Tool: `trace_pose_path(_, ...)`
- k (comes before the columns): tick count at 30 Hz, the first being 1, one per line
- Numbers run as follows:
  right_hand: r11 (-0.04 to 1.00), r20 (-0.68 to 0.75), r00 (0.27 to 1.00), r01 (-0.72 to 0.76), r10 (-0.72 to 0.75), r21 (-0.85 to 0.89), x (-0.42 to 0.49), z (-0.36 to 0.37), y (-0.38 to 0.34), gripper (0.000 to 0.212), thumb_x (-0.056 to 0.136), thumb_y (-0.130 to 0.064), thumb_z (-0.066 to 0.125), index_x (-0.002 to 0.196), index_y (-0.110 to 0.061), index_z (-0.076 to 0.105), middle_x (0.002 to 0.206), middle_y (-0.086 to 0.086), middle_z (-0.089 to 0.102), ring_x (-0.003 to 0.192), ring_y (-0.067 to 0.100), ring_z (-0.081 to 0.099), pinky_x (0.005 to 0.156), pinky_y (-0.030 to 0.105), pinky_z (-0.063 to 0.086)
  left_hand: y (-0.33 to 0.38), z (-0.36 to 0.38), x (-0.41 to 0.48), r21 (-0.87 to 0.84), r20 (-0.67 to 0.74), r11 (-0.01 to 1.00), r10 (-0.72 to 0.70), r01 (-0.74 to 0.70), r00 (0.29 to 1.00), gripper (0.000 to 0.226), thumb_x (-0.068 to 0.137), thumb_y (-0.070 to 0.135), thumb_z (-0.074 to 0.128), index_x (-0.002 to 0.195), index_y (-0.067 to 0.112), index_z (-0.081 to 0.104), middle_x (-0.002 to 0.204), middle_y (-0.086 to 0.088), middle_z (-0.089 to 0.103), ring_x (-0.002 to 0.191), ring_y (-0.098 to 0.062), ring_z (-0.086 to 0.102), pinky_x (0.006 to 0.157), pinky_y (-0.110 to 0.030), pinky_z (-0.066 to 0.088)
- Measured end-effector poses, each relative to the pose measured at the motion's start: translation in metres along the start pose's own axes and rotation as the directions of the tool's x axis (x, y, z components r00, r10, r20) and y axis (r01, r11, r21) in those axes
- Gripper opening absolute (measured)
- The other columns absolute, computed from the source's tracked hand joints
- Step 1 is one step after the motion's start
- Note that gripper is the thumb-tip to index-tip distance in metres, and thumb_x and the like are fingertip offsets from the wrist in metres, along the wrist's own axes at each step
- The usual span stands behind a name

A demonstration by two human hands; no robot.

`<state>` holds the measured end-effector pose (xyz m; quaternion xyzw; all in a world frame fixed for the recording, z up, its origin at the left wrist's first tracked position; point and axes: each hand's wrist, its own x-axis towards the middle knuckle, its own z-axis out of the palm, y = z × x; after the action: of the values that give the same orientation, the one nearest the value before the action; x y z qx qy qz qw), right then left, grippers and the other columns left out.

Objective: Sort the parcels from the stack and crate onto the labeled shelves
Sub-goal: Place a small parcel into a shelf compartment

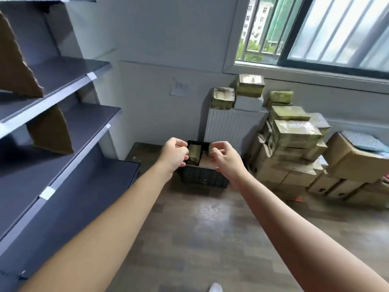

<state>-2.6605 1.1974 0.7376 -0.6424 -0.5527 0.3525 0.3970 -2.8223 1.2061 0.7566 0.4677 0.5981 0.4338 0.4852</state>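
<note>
Empty, loosely curled left hand (175,155) and right hand (226,158) flank a greenish taped parcel (194,154) in a dark plastic crate (202,179).

shelves (63,85) left | crate (203,178) centre, holding parcels (194,153) | stack (294,142) right

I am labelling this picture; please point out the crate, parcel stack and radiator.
crate (203,179), head view, on its dark front wall.
parcel stack (294,128), head view, top face of an upper parcel.
radiator (229,127), head view, on its white ribbed front.
</note>
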Motion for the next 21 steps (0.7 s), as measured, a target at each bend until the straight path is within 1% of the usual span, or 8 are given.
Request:
trace_pose_path(3,0.999,-0.022,0.999,-0.039,0.04,0.018,0.068,-0.012,0.027,0.016,0.097,-0.028,0.05,0.111,-0.029,0.057,0.101,0.001,0.068,0.091,0.019,0.067,0.083,0.045,0.057,0.004,0.038,0.068,0.043,0.026,0.999,-0.003,0.002,1.0,0.014,0.093,0.001,0.048,0.1,0.012,0.054,0.093,-0.004,0.057,0.073,-0.013,0.056,0.061,-0.026,0.048)
trace_pose_path(5,0.998,-0.026,0.998,-0.057,0.057,0.02,0.117,-0.02,0.045,0.016,0.097,-0.029,0.049,0.111,-0.029,0.056,0.1,-0.001,0.067,0.093,0.019,0.067,0.086,0.047,0.056,0.004,0.066,0.114,0.074,0.039,0.997,-0.022,0.019,0.999,0.015,0.093,0.001,0.047,0.101,0.012,0.054,0.095,-0.005,0.058,0.077,-0.014,0.057,0.063,-0.027,0.049)
trace_pose_path(9,0.994,0.0,0.995,-0.104,0.104,0.015,0.213,-0.034,0.08,0.02,0.097,-0.029,0.048,0.115,-0.026,0.057,0.102,0.001,0.066,0.098,0.019,0.066,0.089,0.046,0.055,0.008,0.116,0.203,0.132,0.042,0.989,-0.08,0.074,0.996,0.017,0.093,0.003,0.045,0.102,0.014,0.054,0.099,-0.007,0.06,0.085,-0.018,0.059,0.064,-0.027,0.05)
trace_pose_path(13,0.985,0.037,0.985,-0.171,0.171,-0.003,0.299,-0.045,0.105,0.024,0.097,-0.028,0.047,0.118,-0.024,0.057,0.103,0.002,0.065,0.098,0.021,0.065,0.087,0.044,0.055,0.014,0.157,0.284,0.166,0.037,0.98,-0.119,0.111,0.992,0.018,0.094,0.004,0.042,0.105,0.013,0.054,0.104,-0.01,0.061,0.087,-0.018,0.059,0.066,-0.027,0.051)
trace_pose_path(17,0.97,0.053,0.969,-0.242,0.241,0.003,0.375,-0.045,0.128,0.027,0.094,-0.03,0.046,0.118,-0.026,0.057,0.104,0.001,0.066,0.095,0.021,0.066,0.088,0.046,0.055,0.01,0.183,0.357,0.183,0.047,0.968,-0.184,0.173,0.982,0.019,0.094,0.004,0.042,0.107,0.012,0.054,0.109,-0.012,0.061,0.086,-0.017,0.058,0.068,-0.027,0.051)
trace_pose_path(21,0.957,0.078,0.954,-0.289,0.288,-0.011,0.447,-0.033,0.151,0.027,0.096,-0.031,0.045,0.121,-0.025,0.057,0.104,0.0,0.064,0.098,0.021,0.065,0.089,0.045,0.055,-0.002,0.199,0.438,0.194,0.051,0.955,-0.237,0.223,0.97,0.02,0.094,0.005,0.043,0.107,0.014,0.055,0.112,-0.012,0.062,0.088,-0.017,0.059,0.068,-0.028,0.052)
